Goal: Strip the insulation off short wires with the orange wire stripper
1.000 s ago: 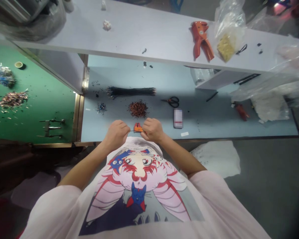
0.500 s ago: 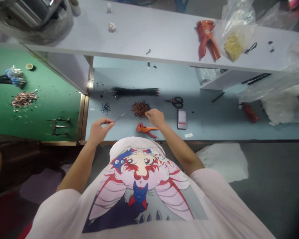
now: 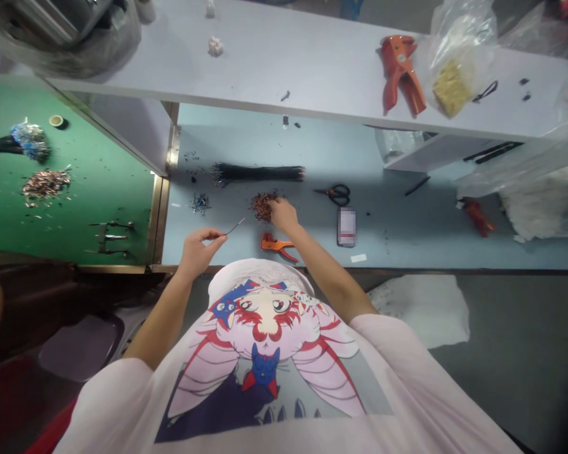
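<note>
My left hand (image 3: 197, 249) pinches one end of a short thin wire (image 3: 234, 227) that sticks out to the right above the front of the light-blue bench (image 3: 407, 221). My right hand (image 3: 282, 214) reaches into the small pile of reddish-brown metal bits (image 3: 260, 205), fingers curled on it; what they hold is too small to see. A small orange hand tool (image 3: 275, 244) lies on the bench just in front of that hand. A bundle of black wires (image 3: 258, 172) lies farther back.
Black scissors (image 3: 334, 192) and a small rectangular device (image 3: 346, 226) lie right of the pile. The upper shelf (image 3: 274, 57) carries an orange cutter (image 3: 400, 69) and a plastic bag (image 3: 454, 63). A green bench (image 3: 76, 189) at the left holds scrap piles and metal tools.
A second ago both hands worked the orange tool near my chest. The tool now lies on the bench, my left hand drew left with the wire, and my right hand reached into the pile.
</note>
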The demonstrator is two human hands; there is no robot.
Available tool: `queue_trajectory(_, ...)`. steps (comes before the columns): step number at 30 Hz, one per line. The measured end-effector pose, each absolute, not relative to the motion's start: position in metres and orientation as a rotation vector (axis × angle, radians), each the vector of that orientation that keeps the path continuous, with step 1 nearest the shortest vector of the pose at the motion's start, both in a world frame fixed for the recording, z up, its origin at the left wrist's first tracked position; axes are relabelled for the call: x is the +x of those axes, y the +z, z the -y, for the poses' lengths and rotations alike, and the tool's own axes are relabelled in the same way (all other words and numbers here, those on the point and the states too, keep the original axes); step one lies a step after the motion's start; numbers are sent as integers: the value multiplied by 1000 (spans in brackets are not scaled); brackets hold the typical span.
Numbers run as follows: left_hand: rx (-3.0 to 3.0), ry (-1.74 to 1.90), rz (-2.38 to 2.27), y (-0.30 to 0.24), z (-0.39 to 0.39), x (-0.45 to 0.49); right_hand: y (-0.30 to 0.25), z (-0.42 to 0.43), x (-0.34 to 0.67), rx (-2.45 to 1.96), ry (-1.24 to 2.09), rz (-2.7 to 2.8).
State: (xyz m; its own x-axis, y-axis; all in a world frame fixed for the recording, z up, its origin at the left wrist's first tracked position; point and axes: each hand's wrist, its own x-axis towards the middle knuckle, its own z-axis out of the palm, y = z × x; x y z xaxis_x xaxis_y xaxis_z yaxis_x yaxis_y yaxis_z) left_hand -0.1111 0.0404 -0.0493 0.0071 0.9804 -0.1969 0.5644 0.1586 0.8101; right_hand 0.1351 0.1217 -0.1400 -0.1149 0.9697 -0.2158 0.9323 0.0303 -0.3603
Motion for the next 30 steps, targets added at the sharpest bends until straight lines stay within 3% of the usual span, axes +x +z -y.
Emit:
queue_trajectory(6,1443,730,-1665,-54,-39,-98,-125,-96,146,-1902,928,2045)
queue_trajectory(12,1409,702,-1492,-55,-38,-68,-88,-51,135,-1274,1694,1376)
queue_trajectory(16,1542,645,-1420,-51,-36,-56,-72,-40,126,-1287,1586,1181)
queue_trajectory(21,1838,479,-1306,-65,-32,-56,-86,-32,119,-1298,1456,1519)
queue_trajectory(24,1848,375,-1344,-98,-31,-65,-114,-33,145,-1671,1242,1799)
queue_trajectory(30,1338,285,-1724,-181,-27,-101,-154,-36,297,-2411,749,1604)
